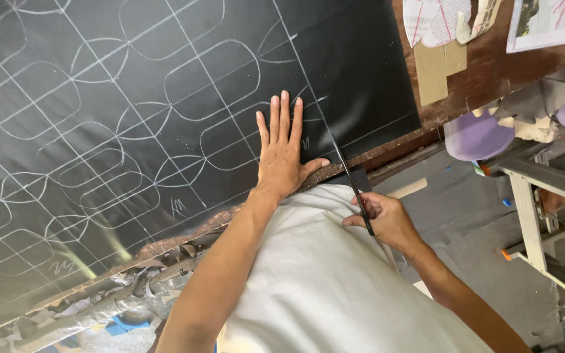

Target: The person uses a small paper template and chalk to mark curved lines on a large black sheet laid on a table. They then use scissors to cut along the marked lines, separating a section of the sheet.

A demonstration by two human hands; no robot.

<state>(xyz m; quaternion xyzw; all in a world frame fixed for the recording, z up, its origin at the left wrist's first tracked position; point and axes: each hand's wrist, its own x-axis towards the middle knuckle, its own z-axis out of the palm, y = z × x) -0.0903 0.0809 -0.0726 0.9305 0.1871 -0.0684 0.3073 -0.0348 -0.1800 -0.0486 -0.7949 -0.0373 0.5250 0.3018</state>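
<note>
We see the left hand (282, 153) pressed flat, fingers spread, on the black sheet (132, 117) near its near-right edge, holding nothing. Just beside it the right hand (384, 219) is closed around scissors (348, 176), blades apparently entering the sheet at the chalk line (302, 68). To cut well, we'd keep the sheet pinned taut and steer the blades along that line.

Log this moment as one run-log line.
left hand: flat on black sheet | right hand: holds scissors, blades at chalk line on sheet edge | table: wooden
</note>
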